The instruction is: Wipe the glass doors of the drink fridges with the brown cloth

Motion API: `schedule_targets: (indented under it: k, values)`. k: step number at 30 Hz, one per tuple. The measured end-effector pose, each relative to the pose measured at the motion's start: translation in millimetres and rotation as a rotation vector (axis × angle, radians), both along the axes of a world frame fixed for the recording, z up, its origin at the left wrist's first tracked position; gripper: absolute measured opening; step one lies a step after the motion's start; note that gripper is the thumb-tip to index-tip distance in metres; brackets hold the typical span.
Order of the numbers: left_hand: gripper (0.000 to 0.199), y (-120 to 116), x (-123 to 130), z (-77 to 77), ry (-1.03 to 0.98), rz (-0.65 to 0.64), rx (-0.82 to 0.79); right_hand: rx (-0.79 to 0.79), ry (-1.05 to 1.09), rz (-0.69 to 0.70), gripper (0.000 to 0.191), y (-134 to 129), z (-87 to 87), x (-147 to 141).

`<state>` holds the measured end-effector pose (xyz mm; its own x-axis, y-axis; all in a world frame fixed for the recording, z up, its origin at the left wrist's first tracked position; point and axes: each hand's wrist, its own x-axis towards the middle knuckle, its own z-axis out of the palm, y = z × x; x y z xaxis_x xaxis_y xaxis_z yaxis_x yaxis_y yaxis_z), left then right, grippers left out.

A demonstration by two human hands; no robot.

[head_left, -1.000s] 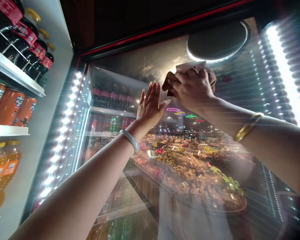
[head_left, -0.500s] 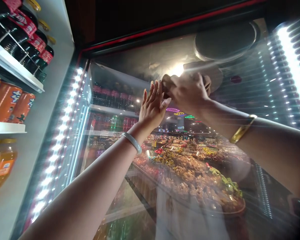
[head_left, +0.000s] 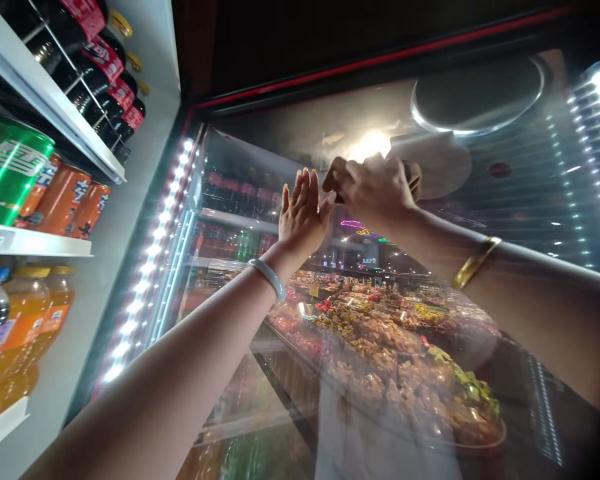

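Note:
A large glass door [head_left: 290, 373] with a dark frame stands tilted across the view. My left hand [head_left: 305, 212] lies flat against the glass, fingers stretched upward, a pale bangle at the wrist. Just right of it, my right hand [head_left: 377, 187] presses a brown cloth [head_left: 334, 179] to the pane. Folds of that cloth stick out on both sides of the fingers, while the part under the palm is hidden. A gold bangle [head_left: 477, 263] circles my right wrist.
On the left, cooler shelves hold dark cola bottles [head_left: 103, 60], a green can [head_left: 13, 167], orange cans [head_left: 63, 200] and orange drink bottles [head_left: 30, 313]. A bright light strip [head_left: 150, 267] runs beside the door. Heaped wrapped goods [head_left: 380, 347] show through the glass.
The view has swung left, so more shelf shows and the door sits farther right. My right hand and the cloth have moved slightly down relative to the door. The left hand stays flat.

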<state>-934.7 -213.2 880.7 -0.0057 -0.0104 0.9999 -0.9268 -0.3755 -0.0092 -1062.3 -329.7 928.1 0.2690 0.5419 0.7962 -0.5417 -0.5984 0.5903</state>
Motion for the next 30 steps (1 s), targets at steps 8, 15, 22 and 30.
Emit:
schedule_targets:
  k: [8,15,22,30]
  values:
    - [0.066,9.8,17.0,-14.1,-0.033,0.062,0.054,-0.025,-0.008,0.037,0.055,0.8,-52.8,2.9]
    - [0.069,28.2,35.2,-17.3,0.029,0.097,0.021,0.007,0.005,0.047,0.053,32.0,10.6,32.0]
    - [0.068,30.9,44.0,-28.9,-0.006,0.159,0.055,0.035,0.071,0.11,0.052,14.9,-37.4,8.6]
    - [0.071,26.9,41.8,-32.7,-0.001,0.212,-0.014,-0.005,0.159,0.167,0.048,31.5,9.3,36.1]
